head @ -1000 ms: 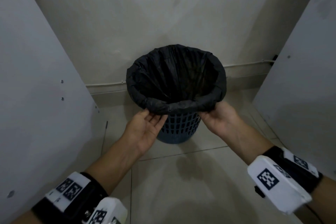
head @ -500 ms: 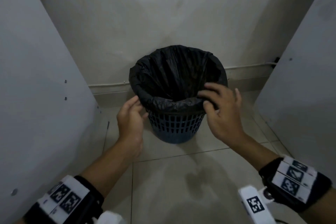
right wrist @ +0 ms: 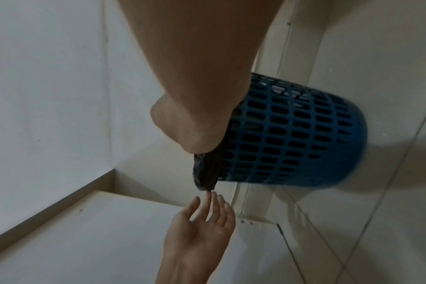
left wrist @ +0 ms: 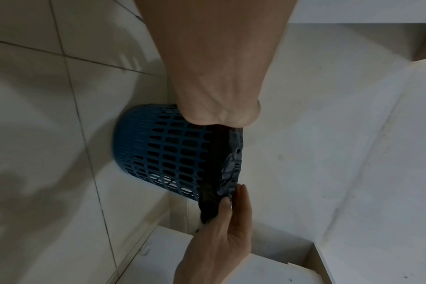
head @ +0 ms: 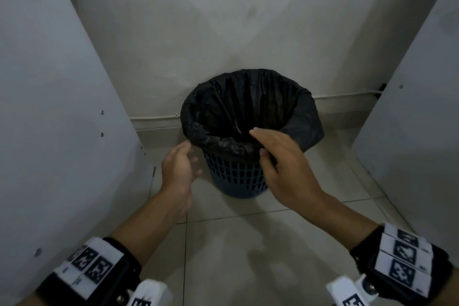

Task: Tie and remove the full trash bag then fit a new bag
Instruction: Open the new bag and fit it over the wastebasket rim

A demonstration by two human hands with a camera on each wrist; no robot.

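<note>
A blue perforated bin (head: 236, 176) stands on the floor against the wall, lined with a black trash bag (head: 248, 107) whose edge is folded over the rim. My right hand (head: 258, 141) lies over the near rim. In the left wrist view the right hand (left wrist: 231, 199) pinches the bag's folded edge (left wrist: 231, 153), thumb outside and fingers flat inside. My left hand (head: 188, 151) is at the rim's left side; in the right wrist view the left hand (right wrist: 207, 217) has straight, spread fingers just short of the bag's edge (right wrist: 207, 173). The bag's inside looks dark.
White panels stand close on the left (head: 49, 107) and right (head: 409, 131), leaving a narrow bay. The wall is right behind the bin, with a cable (head: 347, 93) along the baseboard. Tiled floor (head: 236, 243) stretches in front.
Both hands were palm-up under the near fold; they turned over. The right hand moved onto the near rim and pinched the bag. The left hand shifted to the rim's left side.
</note>
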